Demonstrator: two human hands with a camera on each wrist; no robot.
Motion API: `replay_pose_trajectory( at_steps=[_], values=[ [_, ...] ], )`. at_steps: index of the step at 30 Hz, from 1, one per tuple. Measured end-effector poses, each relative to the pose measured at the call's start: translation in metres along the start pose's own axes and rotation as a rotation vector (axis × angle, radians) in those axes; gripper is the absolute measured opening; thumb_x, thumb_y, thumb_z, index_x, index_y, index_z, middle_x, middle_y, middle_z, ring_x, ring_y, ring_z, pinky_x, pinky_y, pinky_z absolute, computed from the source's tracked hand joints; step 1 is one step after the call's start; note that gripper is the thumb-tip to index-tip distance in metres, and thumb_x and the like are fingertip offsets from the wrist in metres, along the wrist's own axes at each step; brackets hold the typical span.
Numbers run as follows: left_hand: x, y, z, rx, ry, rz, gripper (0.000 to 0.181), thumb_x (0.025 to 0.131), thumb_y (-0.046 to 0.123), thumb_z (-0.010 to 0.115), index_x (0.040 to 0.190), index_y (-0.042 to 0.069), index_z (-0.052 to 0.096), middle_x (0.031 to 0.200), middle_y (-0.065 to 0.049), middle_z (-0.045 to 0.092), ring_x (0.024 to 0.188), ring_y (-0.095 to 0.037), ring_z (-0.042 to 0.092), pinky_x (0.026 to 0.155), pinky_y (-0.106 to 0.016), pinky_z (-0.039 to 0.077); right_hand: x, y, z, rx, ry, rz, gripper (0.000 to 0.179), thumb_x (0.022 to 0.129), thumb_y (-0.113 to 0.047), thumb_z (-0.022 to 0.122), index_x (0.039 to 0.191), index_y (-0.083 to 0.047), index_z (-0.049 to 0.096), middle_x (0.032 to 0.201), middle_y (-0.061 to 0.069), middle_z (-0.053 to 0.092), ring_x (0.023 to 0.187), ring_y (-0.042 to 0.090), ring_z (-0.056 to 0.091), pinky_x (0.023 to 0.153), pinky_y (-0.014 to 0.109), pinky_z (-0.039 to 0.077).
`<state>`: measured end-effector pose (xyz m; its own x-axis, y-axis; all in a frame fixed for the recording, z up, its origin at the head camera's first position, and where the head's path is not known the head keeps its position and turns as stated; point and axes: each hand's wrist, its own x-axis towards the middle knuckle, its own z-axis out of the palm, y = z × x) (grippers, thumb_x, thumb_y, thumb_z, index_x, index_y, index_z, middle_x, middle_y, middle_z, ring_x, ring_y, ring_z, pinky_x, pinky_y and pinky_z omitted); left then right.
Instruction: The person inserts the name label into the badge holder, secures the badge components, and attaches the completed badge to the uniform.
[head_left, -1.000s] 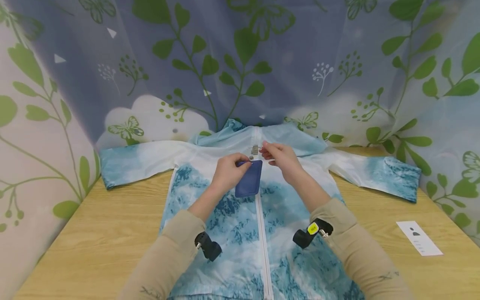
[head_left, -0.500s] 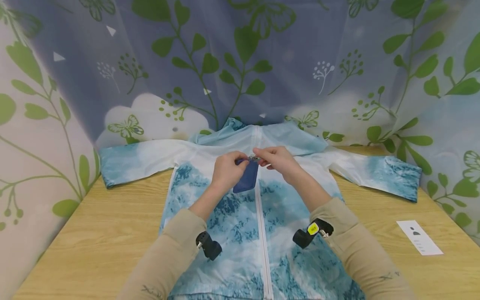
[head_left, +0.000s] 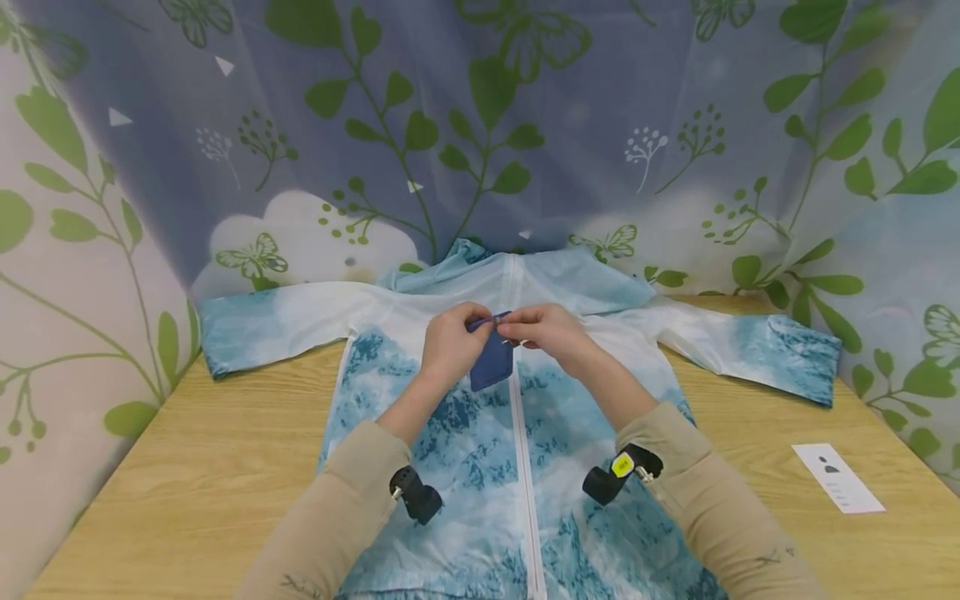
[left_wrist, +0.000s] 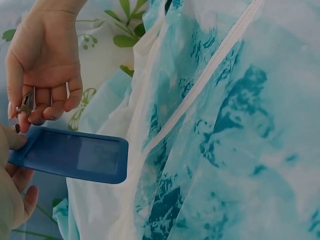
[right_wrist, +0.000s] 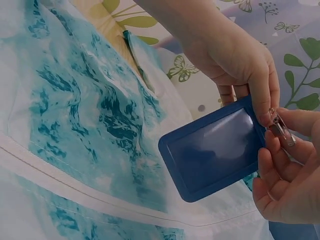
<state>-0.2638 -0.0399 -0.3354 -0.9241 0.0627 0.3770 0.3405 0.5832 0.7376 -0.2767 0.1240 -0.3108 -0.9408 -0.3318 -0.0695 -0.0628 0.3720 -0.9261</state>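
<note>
A blue badge holder (head_left: pixel 492 367) with a clear window hangs over the upper chest of a spread jacket (head_left: pixel 480 467). My left hand (head_left: pixel 450 343) pinches the holder's top edge between thumb and fingers. At that same edge, my right hand (head_left: pixel 551 332) grips a small metal clip (right_wrist: pixel 281 131). In the right wrist view the clip sits beside the top of the holder, and both hands' fingertips are close together there. The holder tilts in the wrist views and its window shows no card. The jacket is white and teal, with a white zipper (head_left: pixel 522 467) down its front.
A white card (head_left: pixel 838 477) with a person icon and text lies on the wooden table (head_left: pixel 202 467) to the right. The jacket's sleeves spread to both sides. A leaf-patterned curtain (head_left: pixel 480 125) stands close behind and at both sides.
My right hand has moved down and left to the holder's top edge, bringing the metal clip with it. The left hand keeps its pinch on the holder, nearly in place.
</note>
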Motion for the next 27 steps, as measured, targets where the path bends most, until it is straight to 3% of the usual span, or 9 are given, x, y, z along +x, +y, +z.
replay_pose_trajectory(
  at_steps=[11,15,19,22,27],
  values=[
    [-0.001,-0.003,0.000,-0.014,0.006,0.072,0.018,0.090,0.015,0.062,0.104,0.006,0.066,0.097,-0.009,0.066,0.092,-0.023,0.059,0.073,-0.036,0.049,-0.001,0.006,0.003,0.069,0.011,-0.006,0.035,0.094,-0.017,0.055,0.123,0.003,0.056,0.126,0.017,0.052,0.116,0.030,0.048,0.099,0.043,0.036],
    [-0.001,-0.003,-0.002,0.097,0.019,0.185,0.019,0.090,0.016,0.062,0.104,0.005,0.067,0.097,-0.009,0.065,0.095,-0.026,0.057,0.085,-0.041,0.043,-0.001,0.006,0.004,0.100,0.031,-0.003,0.033,0.095,-0.016,0.054,0.121,0.004,0.057,0.126,0.016,0.052,0.117,0.029,0.047,0.099,0.043,0.036],
    [0.000,-0.005,-0.001,0.257,0.060,0.325,0.021,0.088,0.021,0.064,0.101,0.005,0.069,0.094,-0.008,0.066,0.093,-0.027,0.056,0.088,-0.047,0.039,0.000,0.008,0.005,0.120,0.060,0.010,0.031,0.095,-0.015,0.054,0.118,0.004,0.059,0.123,0.015,0.053,0.112,0.027,0.048,0.097,0.044,0.037],
    [0.000,-0.007,-0.001,0.331,0.085,0.375,0.024,0.088,0.027,0.065,0.100,0.007,0.069,0.094,-0.007,0.066,0.092,-0.026,0.055,0.084,-0.047,0.039,0.000,0.009,0.006,0.122,0.070,0.006,0.030,0.095,-0.014,0.053,0.118,0.004,0.059,0.122,0.015,0.053,0.112,0.029,0.048,0.096,0.045,0.038],
    [-0.002,-0.007,0.001,0.377,0.106,0.393,0.027,0.086,0.032,0.067,0.098,0.008,0.070,0.092,-0.006,0.067,0.089,-0.025,0.054,0.082,-0.045,0.038,0.000,0.012,0.007,0.119,0.069,-0.003,0.030,0.096,-0.011,0.051,0.119,0.005,0.058,0.124,0.017,0.053,0.115,0.032,0.047,0.096,0.044,0.039]
  ],
)
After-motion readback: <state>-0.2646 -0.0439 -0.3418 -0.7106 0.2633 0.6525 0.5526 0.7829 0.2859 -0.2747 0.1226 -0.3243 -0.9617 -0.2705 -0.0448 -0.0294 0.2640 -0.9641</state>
